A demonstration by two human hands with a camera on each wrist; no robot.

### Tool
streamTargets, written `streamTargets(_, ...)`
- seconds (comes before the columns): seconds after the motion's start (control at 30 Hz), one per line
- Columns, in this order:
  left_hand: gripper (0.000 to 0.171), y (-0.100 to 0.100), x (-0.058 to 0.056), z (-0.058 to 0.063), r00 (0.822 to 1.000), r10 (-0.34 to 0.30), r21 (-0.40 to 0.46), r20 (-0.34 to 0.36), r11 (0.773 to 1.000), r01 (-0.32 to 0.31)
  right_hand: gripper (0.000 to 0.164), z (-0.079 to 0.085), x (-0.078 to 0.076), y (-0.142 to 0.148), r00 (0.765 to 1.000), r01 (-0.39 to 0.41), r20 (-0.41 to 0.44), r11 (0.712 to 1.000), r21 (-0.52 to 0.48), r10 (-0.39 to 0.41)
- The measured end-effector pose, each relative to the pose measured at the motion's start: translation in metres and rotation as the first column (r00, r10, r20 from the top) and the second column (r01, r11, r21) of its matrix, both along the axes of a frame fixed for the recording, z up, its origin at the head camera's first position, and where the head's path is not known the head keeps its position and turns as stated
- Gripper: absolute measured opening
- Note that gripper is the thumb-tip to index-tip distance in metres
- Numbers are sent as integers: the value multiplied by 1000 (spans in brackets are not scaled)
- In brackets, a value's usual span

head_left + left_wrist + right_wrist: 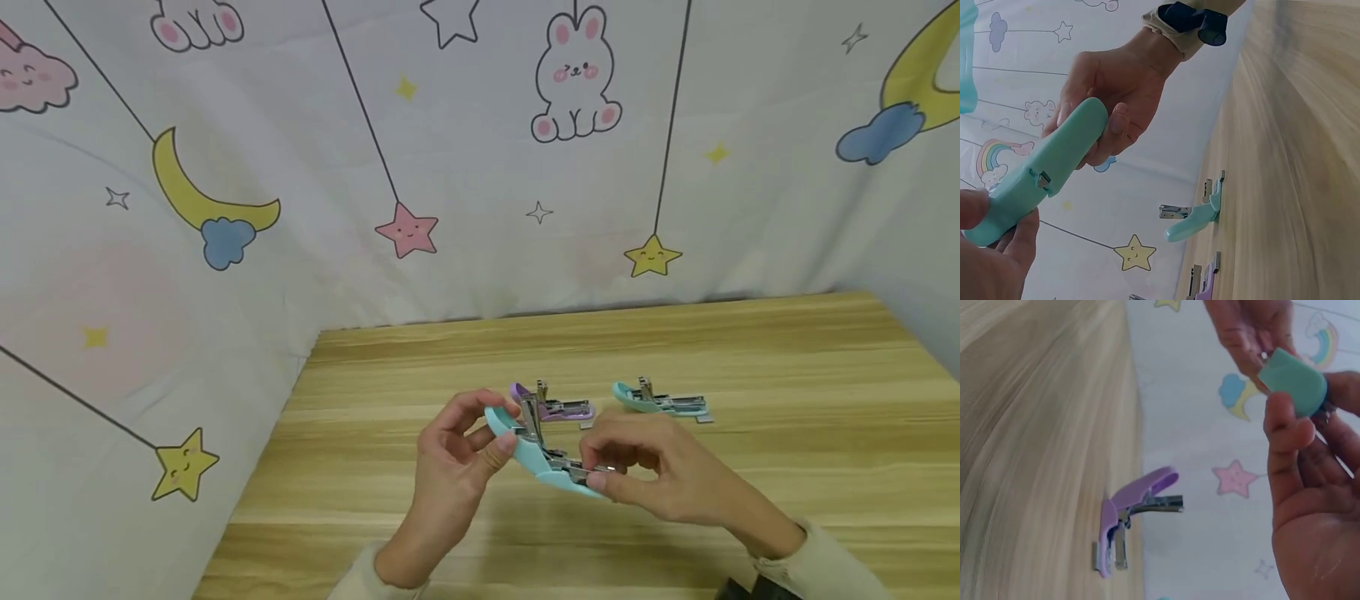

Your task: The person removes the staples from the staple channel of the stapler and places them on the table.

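Above the wooden table, both hands hold a turquoise stapler (534,458), its metal arm swung up from the tray. My left hand (450,471) pinches the handle end between thumb and fingers. At the lower right end, my right hand (675,471) pinches the metal tray end with thumb and forefinger. The left wrist view shows the smooth turquoise underside of the stapler (1047,169) spanning the two hands. From the right wrist view the rounded stapler end (1297,384) is visible, while the fingers partly cover the metal parts.
Behind the hands, an opened purple stapler (566,411) and another opened turquoise stapler (667,402) lie on the wooden table (375,467). A white cloth (480,275) printed with stars, moons and rabbits hangs along the table's far edge.
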State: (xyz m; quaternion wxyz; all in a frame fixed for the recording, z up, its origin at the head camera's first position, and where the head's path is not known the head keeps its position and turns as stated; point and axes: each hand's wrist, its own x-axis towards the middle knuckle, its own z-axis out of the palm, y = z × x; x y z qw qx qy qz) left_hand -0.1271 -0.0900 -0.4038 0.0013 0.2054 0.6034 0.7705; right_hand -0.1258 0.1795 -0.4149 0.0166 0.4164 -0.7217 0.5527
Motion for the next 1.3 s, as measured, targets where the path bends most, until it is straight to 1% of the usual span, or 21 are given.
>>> streamTargets(0.07, 40, 0, 2, -1, 999, -14, -2, 35, 1000, 14, 27, 0, -2, 1, 995, -60, 82, 998, 13, 58)
streamTargets(0.13, 40, 1, 3, -3, 998, -29, -9, 48, 1000, 29, 25, 0, -3, 2, 987, -108, 125, 994, 27, 104)
streamTargets(0.2, 41, 2, 5, -4, 998, -42, -16, 50, 999, 43, 25, -1, -3, 1, 980, -147, 141, 989, 34, 141)
streamTargets(0.3, 42, 4, 6, -6, 996, -55, -26, 70, 998, 57, 24, -1, -3, 0, 973, -188, 138, 982, 23, 183)
streamTargets(0.37, 42, 4, 6, -7, 995, -56, -32, 88, 998, 59, 24, -3, -2, 1, 970, -192, 150, 981, 6, 189)
streamTargets(0.4, 41, 4, 6, -7, 994, -53, -36, 97, 998, 56, 24, -4, -2, 1, 971, -182, 154, 983, -4, 181)
streamTargets(0.47, 41, 3, 6, -8, 993, -44, -41, 106, 998, 49, 24, -5, -1, 3, 978, -129, 164, 992, -11, 129)
streamTargets(0.5, 40, 2, 5, -8, 994, -38, -42, 107, 998, 43, 25, -6, 0, 4, 983, -89, 161, 996, -13, 90)
streamTargets(0.53, 40, 2, 5, -8, 994, -31, -47, 103, 998, 36, 25, -8, 0, 5, 987, -43, 152, 999, -17, 45)
streamTargets(0.6, 39, 0, 4, -8, 997, -19, -58, 78, 998, 23, 25, -9, 1, 5, 988, 75, 133, 997, -5, -74)
streamTargets(0.67, 37, -1, 2, -7, 999, -5, -73, 50, 997, 8, 25, -10, 2, 4, 977, 181, 111, 983, 8, -181)
streamTargets(0.73, 37, -2, 1, -7, 1000, 6, -95, 16, 996, -5, 26, -11, 4, 1, 959, 266, 101, 964, 15, -266)
streamTargets(0.83, 39, -3, 0, -7, 999, 19, -118, -26, 993, -22, 26, -13, 7, -3, 932, 348, 104, 938, 8, -347)
streamTargets(0.93, 43, -3, 0, -8, 998, 13, -143, -64, 989, -22, 22, -14, 8, -6, 900, 420, 142, 907, -32, -411)
streamTargets(1.0, 45, -3, 0, -10, 996, -3, -162, -91, 987, -12, 16, -14, 8, -8, 872, 468, 204, 880, -80, -446)
streamTargets(1.07, 46, -5, -1, -11, 995, -13, -186, -103, 982, -7, 11, -14, 6, -8, 846, 500, 292, 854, -142, -447)
streamTargets(1.13, 45, -10, -4, -13, 993, -1, -210, -118, 977, -24, 11, -16, 3, -7, 826, 518, 362, 834, -189, -432)
streamTargets(1.2, 41, -20, -12, -16, 992, 31, -234, -121, 970, -59, 14, -20, 0, -7, 815, 516, 409, 834, -194, -409)
streamTargets(1.27, 36, -33, -22, -21, 990, 81, -252, -113, 962, -107, 16, -26, -4, -8, 810, 504, 420, 851, -145, -409)
streamTargets(1.3, 33, -41, -29, -24, 989, 108, -259, -103, 957, -132, 17, -30, -7, -10, 808, 494, 419, 863, -101, -414)
